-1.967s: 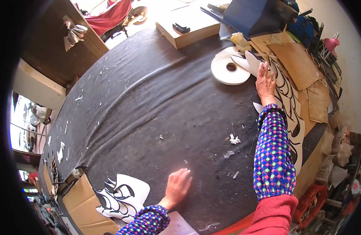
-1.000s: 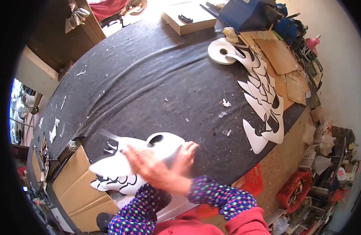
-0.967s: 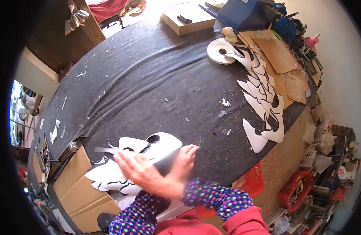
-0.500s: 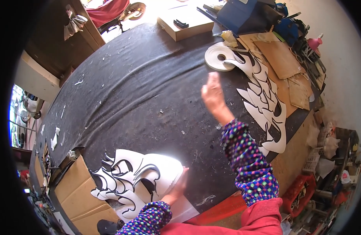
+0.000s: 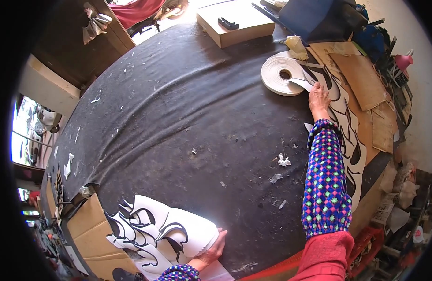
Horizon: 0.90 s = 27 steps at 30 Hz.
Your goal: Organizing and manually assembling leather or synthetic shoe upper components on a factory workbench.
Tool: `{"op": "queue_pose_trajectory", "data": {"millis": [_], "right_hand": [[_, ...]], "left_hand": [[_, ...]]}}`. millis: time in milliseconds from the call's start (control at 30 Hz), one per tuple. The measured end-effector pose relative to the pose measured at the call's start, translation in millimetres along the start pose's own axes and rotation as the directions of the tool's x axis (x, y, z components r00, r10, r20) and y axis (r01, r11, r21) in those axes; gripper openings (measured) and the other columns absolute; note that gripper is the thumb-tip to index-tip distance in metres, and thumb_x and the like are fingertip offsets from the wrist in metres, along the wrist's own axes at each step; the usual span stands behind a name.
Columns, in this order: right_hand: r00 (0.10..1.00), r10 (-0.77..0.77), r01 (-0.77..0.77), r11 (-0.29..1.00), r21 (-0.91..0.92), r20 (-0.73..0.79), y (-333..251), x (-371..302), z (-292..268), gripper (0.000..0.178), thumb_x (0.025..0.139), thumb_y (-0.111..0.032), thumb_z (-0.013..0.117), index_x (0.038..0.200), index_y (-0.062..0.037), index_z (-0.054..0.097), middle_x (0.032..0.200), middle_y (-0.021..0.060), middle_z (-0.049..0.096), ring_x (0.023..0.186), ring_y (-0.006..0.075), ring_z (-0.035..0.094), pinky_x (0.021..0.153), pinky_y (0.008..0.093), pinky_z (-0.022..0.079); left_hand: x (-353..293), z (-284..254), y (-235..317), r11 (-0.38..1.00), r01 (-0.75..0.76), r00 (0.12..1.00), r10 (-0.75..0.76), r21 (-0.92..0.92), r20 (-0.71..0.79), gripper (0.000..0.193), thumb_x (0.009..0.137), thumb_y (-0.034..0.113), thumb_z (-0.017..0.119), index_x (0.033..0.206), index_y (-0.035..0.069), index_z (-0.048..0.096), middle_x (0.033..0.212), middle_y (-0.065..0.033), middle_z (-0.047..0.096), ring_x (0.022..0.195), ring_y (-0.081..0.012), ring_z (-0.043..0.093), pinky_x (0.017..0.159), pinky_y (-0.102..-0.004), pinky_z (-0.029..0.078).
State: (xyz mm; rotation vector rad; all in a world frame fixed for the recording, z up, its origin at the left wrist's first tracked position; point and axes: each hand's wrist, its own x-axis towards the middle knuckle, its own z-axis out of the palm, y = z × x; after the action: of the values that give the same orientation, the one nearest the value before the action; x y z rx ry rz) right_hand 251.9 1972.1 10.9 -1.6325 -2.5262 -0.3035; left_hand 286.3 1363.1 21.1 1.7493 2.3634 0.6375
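At the near edge of the table, my left hand (image 5: 215, 250) is closed on the right end of a bunch of white cut-out pieces (image 5: 192, 227). These are curved, with black edging and rounded openings, and overlap one another; the fingers under them are hidden. My right hand (image 5: 320, 99) is stretched out to the far right, fingers curled down on a white cut-out piece (image 5: 301, 83) beside a roll of white tape (image 5: 275, 80). Past that hand a row of overlapping white cut-outs (image 5: 354, 161) runs toward me, partly covered by my sleeve.
Dark, wrinkled sheeting (image 5: 178, 136) covers the table, with white scraps (image 5: 284, 160) on it. Flat cardboard (image 5: 354, 79) lies at the right edge. A shallow box (image 5: 244, 30) with small black parts stands at the back. More cardboard (image 5: 92, 229) is at the near left.
My right hand has moved right, from over the bare sheeting to the white pieces beside the tape roll. My left hand stays on its bunch. The whole view has shifted slightly.
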Motion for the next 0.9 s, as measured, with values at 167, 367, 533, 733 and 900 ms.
{"op": "queue_pose_trajectory", "data": {"millis": [167,367,533,733,900], "right_hand": [[0.942,0.123,-0.029,0.956,0.291,-0.311,19.6,-25.6,-27.9,0.039,0.094,-0.008,0.05,0.131,-0.0005,0.04,0.121,0.0183,0.059,0.101,0.0371,0.064,0.078,0.0474,0.056],[0.828,-0.052,0.485,0.568,0.665,-0.559,-32.2,-194.6,-182.7,0.06,0.084,0.003,0.058,0.14,0.0002,0.037,0.127,0.025,0.057,0.107,0.0391,0.064,0.088,0.0401,0.054],[0.718,-0.358,0.683,0.195,0.704,-0.597,-140.6,-362.9,-269.9,0.043,0.087,-0.005,0.055,0.127,0.0113,0.051,0.122,0.0272,0.06,0.115,0.0423,0.06,0.094,0.0498,0.051],[0.089,-0.995,0.102,-0.043,0.994,-0.052,-167.8,-474.4,-265.3,0.101,0.068,-0.026,0.084,0.145,0.0049,0.026,0.153,0.0276,0.026,0.138,0.0464,0.032,0.107,0.0549,0.037],[0.923,-0.348,0.371,0.677,0.635,-0.168,-53.2,-293.8,-139.8,0.071,0.085,-0.027,0.067,0.138,0.0104,0.036,0.143,0.0348,0.034,0.132,0.0457,0.038,0.108,0.0461,0.038]], "left_hand": [[0.4,-3.6,3.0,0.999,-0.018,1.0,0.018,0.05,0.007,0.038,0.079,0.005,0.068,0.117,0.008,0.064,0.112,-0.0147,0.063,0.102,-0.0328,0.061,0.093,-0.0431,0.046],[-5.3,-5.5,-0.2,0.998,-0.021,0.999,0.02,0.06,0.031,0.035,0.081,0.008,0.066,0.115,0.006,0.064,0.116,-0.015,0.062,0.107,-0.0332,0.059,0.096,-0.044,0.045],[-29.2,35.7,-12.4,0.994,0.102,0.995,-0.102,0.044,-0.004,0.043,0.085,0.013,0.055,0.128,0.01,0.056,0.127,-0.0118,0.057,0.115,-0.03,0.057,0.105,-0.0446,0.041],[-25.1,54.9,-14.5,0.751,0.332,0.929,-0.366,-0.571,0.058,0.04,0.091,0.011,0.052,0.131,0.007,0.051,0.127,-0.0144,0.055,0.119,-0.0291,0.054,0.107,-0.0395,0.039],[-7.8,18.6,0.9,0.998,0.039,0.992,-0.045,-0.052,-0.118,0.038,0.084,0.006,0.065,0.12,0.007,0.057,0.117,-0.0149,0.059,0.112,-0.0332,0.055,0.103,-0.0403,0.04]]}}
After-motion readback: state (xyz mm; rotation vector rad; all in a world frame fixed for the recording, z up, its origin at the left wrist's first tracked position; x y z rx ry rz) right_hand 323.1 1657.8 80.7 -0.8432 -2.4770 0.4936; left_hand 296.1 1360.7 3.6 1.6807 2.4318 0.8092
